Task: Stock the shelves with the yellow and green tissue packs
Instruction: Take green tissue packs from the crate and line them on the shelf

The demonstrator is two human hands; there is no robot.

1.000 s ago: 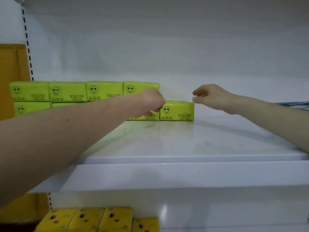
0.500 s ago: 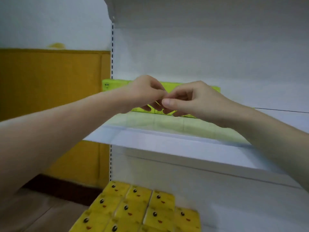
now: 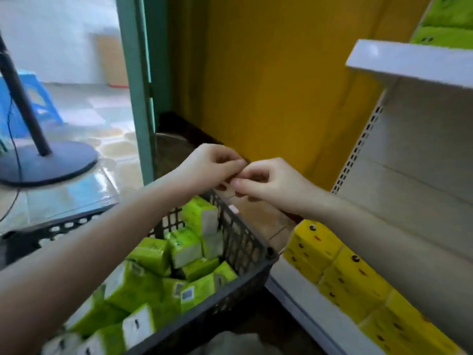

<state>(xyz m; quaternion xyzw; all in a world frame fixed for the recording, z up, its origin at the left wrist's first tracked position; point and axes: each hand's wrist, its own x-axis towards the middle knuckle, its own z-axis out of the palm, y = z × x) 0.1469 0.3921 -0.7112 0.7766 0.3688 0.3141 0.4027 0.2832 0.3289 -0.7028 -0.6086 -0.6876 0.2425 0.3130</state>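
My left hand and my right hand meet fingertip to fingertip above the far corner of a black plastic basket. Both hands have curled fingers and hold no pack; whether something tiny sits between the fingertips is unclear. Several green tissue packs lie jumbled in the basket below my left forearm. Yellow tissue packs stand in a row on the lower white shelf at the right. More green packs sit on the upper shelf at top right.
A yellow wall panel stands behind the hands. To the left are a teal door frame, a black fan stand with a round base, a blue stool and wet-looking floor tiles. The shelf's perforated upright rises at the right.
My view has swung down and left, from the upper shelf to the basket. My hands came off the shelf, met at the fingertips, and have stayed together while dropping over the basket.
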